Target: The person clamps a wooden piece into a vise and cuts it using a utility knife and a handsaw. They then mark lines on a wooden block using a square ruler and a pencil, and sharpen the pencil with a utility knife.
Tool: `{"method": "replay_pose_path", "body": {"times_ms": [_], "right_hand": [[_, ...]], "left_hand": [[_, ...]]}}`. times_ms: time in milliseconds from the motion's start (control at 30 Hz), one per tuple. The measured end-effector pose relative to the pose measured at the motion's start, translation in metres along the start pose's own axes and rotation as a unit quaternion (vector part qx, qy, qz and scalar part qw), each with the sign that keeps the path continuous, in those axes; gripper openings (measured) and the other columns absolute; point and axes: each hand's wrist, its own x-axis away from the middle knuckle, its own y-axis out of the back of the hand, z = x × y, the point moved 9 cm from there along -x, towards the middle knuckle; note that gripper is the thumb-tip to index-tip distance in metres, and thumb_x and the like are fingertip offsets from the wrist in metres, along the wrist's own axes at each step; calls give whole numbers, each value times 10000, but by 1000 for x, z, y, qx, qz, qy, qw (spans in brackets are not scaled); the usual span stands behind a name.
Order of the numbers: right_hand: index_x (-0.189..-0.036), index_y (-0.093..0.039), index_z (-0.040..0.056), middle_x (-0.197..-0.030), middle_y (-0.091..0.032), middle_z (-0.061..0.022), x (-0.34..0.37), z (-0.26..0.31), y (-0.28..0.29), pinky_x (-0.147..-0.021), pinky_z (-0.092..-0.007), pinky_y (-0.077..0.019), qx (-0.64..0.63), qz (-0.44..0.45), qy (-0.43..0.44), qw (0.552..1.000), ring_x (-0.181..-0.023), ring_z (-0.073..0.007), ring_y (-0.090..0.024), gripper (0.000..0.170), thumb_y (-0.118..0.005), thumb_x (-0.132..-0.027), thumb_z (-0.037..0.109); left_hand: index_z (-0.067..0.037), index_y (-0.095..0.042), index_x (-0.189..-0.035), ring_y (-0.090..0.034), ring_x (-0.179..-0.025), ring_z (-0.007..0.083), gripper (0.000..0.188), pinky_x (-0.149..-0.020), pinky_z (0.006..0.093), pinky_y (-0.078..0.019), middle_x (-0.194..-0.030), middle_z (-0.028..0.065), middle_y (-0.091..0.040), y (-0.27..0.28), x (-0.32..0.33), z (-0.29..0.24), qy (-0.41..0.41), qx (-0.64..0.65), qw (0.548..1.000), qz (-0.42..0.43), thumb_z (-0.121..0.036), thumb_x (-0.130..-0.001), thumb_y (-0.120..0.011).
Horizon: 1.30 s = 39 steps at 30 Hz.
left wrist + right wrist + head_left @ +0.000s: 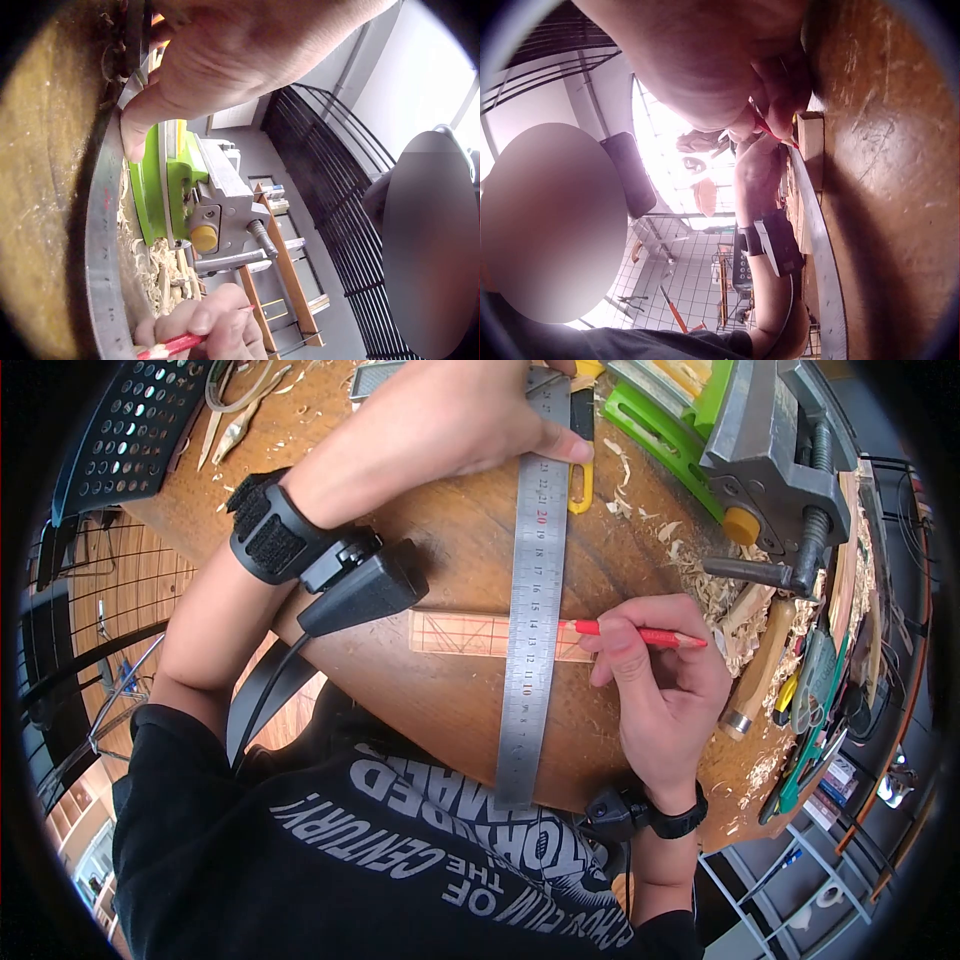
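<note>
A steel ruler (535, 580) lies across a wooden strip (455, 634) marked with red lines. My left hand (455, 420) is at the ruler's far end, its thumb over the ruler beside a yellow-handled tool (580, 488); its other fingers are partly hidden. My right hand (665, 695) pinches a red pencil (640, 633), whose tip is by the ruler's right edge over the strip. In the left wrist view the pencil (184, 343) is held near the ruler (101, 225). The right wrist view shows the strip (810, 150) under the ruler (821, 247).
A metal vise (775, 470) and a green-framed tool (660, 440) stand at the back right, with wood shavings (735, 620) around them. A wooden handle (762, 670) and other tools lie along the right edge. A perforated black holder (130, 435) stands back left.
</note>
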Motion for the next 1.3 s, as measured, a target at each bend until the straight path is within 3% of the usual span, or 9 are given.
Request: {"method": "replay_pose_path", "body": {"times_ms": [33,467,533,667,733,833,1133,1300], "right_hand": [[-921,-661,11,-796,-655,-38,0,-3,3,-581,-211,-449,-21,-25,-17,999,-647,-74,-601,58,-705,-903,45],[-924,-644,15,-763,-636,-8,2,-1,8,-525,-179,-408,-53,-56,-37,996,-575,-49,-560,71,-689,-928,71],[-916,-653,7,-754,-640,-14,1,-2,6,-501,-180,-397,-31,-43,-28,998,-554,-49,-561,70,-694,-922,64],[-918,-664,-2,-768,-647,-25,2,-2,5,-496,-185,-397,-36,-46,-23,998,-558,-50,-572,66,-700,-915,53],[-923,-666,-7,-779,-652,-33,1,-1,5,-501,-192,-405,-47,-49,-18,998,-564,-55,-580,65,-705,-908,43],[-922,-667,-6,-793,-657,-38,1,-1,4,-506,-196,-409,-38,-43,-12,998,-565,-55,-577,65,-708,-905,41],[-866,-673,9,-747,-672,-55,1,1,5,-616,-217,-463,7,-44,-23,999,-653,-98,-633,80,-747,-857,36],[-865,-674,16,-728,-671,-49,1,7,3,-595,-216,-456,40,-21,-5,999,-634,-93,-626,70,-738,-861,42]], "left_hand": [[-68,-604,-1110,-617,-1064,330,508,-899,383,-485,-1089,177,-645,0,0,-1,-4,4,1000,-2,-292,-730,-857],[-76,-608,-1114,-619,-1064,325,507,-898,384,-487,-1093,174,-644,8,1,-16,-36,25,999,-7,-294,-729,-857],[-75,-609,-1113,-621,-1059,321,510,-896,381,-489,-1089,172,-645,9,3,-15,51,37,996,61,-293,-727,-860],[-71,-612,-1109,-622,-1057,320,508,-895,378,-490,-1084,172,-646,4,5,-11,18,25,999,33,-285,-723,-864],[-63,-613,-1106,-623,-1057,319,509,-898,377,-490,-1084,171,-646,0,0,-6,-30,27,999,-2,-277,-720,-867],[-54,-614,-1104,-622,-1060,318,511,-903,377,-489,-1089,171,-647,-1,0,-5,-40,38,998,-2,-273,-720,-869],[-51,-615,-1117,-622,-1063,320,524,-904,374,-489,-1095,177,-646,-1,1,-7,-40,34,999,3,-279,-720,-868],[-52,-618,-1117,-623,-1066,319,523,-905,372,-489,-1093,177,-647,-3,-2,-1,-3,13,1000,9,-284,-719,-868]]}}
